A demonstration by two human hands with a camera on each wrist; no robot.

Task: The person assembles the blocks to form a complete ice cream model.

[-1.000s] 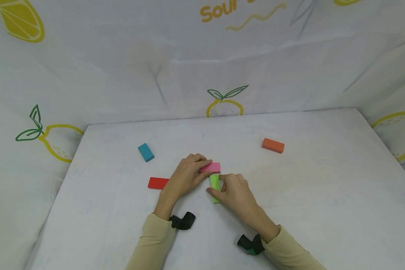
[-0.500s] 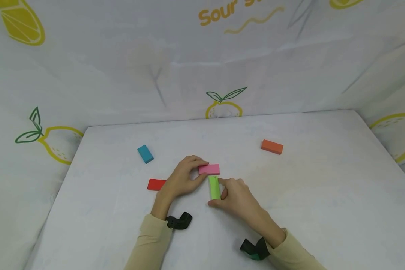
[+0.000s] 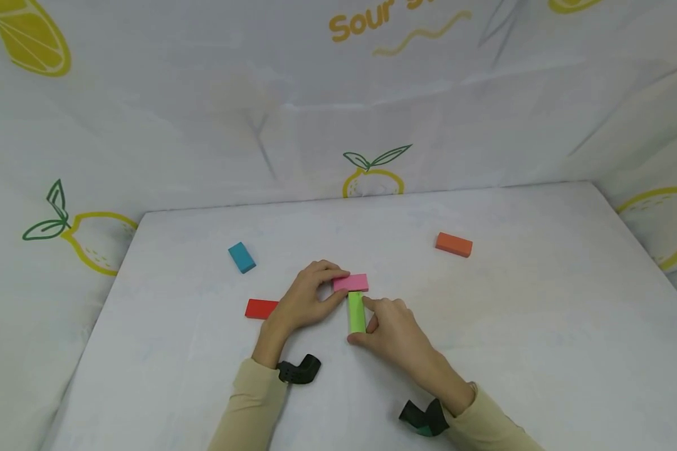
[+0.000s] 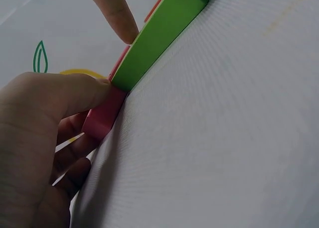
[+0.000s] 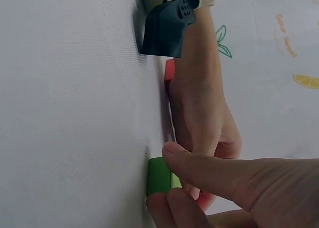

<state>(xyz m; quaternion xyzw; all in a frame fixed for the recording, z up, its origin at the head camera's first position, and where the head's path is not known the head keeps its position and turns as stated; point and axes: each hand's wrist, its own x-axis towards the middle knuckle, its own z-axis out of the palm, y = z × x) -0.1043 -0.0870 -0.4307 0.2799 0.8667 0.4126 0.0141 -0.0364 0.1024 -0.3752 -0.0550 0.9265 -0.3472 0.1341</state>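
From where I stand, the lime-green block [image 3: 356,313] lies flat on the white-covered counter [image 3: 513,326], its far end up against the near long side of the pink block [image 3: 354,283]. The right hand [image 3: 395,329] pinches the green one, thumb at its near end and a finger by the right edge close to the far end. The left hand [image 3: 304,300] grips the pink one's left end between thumb and fingers. Beyond the left wrist sits a red block [image 3: 259,309], partly covered.

Both held blocks look stiff and light to me, perhaps painted wood, with flat faces that could slide easily on the cloth; I doubt they are fragile. Fingertips should be plenty: the green one is best taken by its ends or long sides, the pink by its free end, with little squeeze.
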